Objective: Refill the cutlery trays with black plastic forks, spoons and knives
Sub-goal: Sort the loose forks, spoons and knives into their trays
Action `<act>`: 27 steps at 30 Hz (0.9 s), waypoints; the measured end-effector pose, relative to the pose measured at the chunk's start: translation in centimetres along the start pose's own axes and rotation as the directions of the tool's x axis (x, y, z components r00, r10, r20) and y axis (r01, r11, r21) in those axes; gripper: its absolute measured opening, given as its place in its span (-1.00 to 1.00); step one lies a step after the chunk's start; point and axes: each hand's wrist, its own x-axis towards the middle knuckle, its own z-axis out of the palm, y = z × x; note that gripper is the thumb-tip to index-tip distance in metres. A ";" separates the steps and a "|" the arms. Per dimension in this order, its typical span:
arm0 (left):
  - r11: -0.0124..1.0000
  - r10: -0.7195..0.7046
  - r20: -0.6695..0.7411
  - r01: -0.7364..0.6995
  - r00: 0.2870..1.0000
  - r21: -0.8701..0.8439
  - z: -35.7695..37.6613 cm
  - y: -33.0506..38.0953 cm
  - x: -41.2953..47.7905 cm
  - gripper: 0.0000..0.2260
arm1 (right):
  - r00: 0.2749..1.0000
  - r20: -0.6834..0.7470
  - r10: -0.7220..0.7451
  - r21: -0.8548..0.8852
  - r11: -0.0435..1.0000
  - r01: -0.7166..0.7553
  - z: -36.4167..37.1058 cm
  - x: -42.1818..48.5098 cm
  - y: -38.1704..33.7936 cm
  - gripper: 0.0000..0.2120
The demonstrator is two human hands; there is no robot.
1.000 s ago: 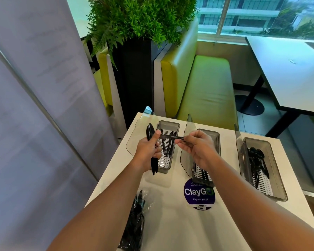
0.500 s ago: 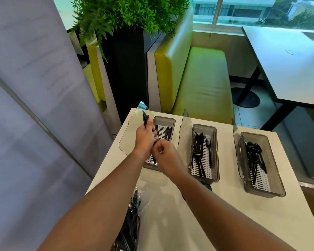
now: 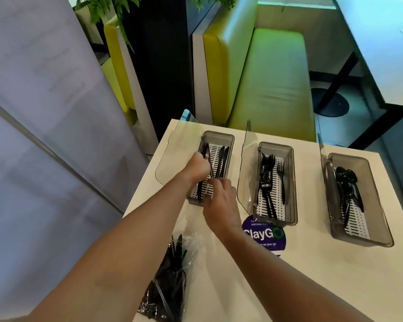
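A: Is it bright?
B: Yes. Daylight comes from the far right and shines pale on the green bench (image 3: 272,89).
A: Sharp?
B: A bit blurry. Lines bend at the edges.

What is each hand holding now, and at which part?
The left hand grips a bunch of black knives around their middle, over the left tray. What the right hand holds cannot be told.
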 end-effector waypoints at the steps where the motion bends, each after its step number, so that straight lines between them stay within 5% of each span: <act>1: 0.995 0.011 0.009 -0.012 1.000 0.099 0.1 -0.1 0.5 -0.76 | 1.000 -0.019 -0.017 -0.040 0.999 0.016 0.3 -0.2 0.4 -0.55; 10: 0.844 0.055 0.033 -0.064 0.998 0.533 3.1 -1.3 3.7 -0.65 | 0.999 0.014 -0.029 0.047 0.998 0.028 1.8 -0.8 3.2 -0.38; 19: 0.814 0.193 -0.003 -0.158 0.981 0.559 3.5 -0.7 3.2 -0.78 | 0.996 0.048 -0.069 -0.049 0.996 0.072 1.7 -0.8 4.1 -0.41; 27: 0.887 0.232 0.075 -0.243 0.970 0.393 0.3 -1.8 -0.5 -0.79 | 0.983 0.172 -0.068 -0.105 0.991 0.087 0.4 -1.7 3.7 -0.36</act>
